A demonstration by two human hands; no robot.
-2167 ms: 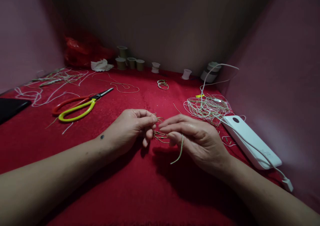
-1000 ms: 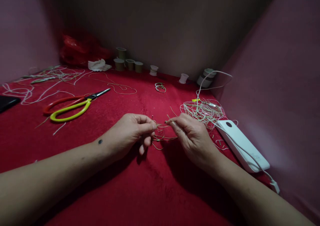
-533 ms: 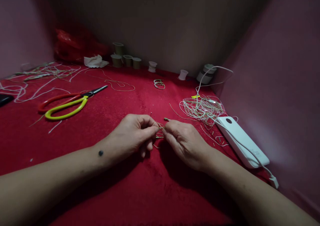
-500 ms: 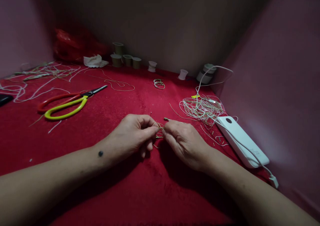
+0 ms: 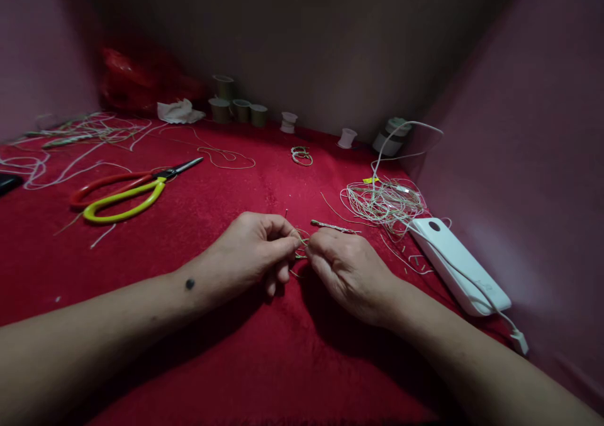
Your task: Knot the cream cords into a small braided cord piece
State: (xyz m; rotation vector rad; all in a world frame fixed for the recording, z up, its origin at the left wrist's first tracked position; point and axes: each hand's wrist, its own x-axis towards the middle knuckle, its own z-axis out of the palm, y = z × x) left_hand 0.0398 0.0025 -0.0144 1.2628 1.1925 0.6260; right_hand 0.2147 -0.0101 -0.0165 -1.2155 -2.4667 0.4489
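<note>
My left hand point(image 5: 255, 250) and my right hand point(image 5: 349, 265) meet over the red cloth point(image 5: 264, 350), fingertips almost touching. Both are closed in a pinch on a small piece of knotted green-and-tan cord point(image 5: 301, 245) held between them. A short braided end of cord point(image 5: 333, 226) sticks out above my right hand's knuckles. Most of the cord is hidden by the fingers.
Scissors with red and yellow handles point(image 5: 127, 190) lie at the left. A tangle of pale thread point(image 5: 384, 202) and a white power bank point(image 5: 460, 265) with its cable sit at the right. Spools point(image 5: 238, 108) line the back wall. Loose cords point(image 5: 70, 146) lie far left.
My right hand went from open fingers to a pinch, then drew in toward my left hand until the fingertips met. The loose cord loops between them have shrunk.
</note>
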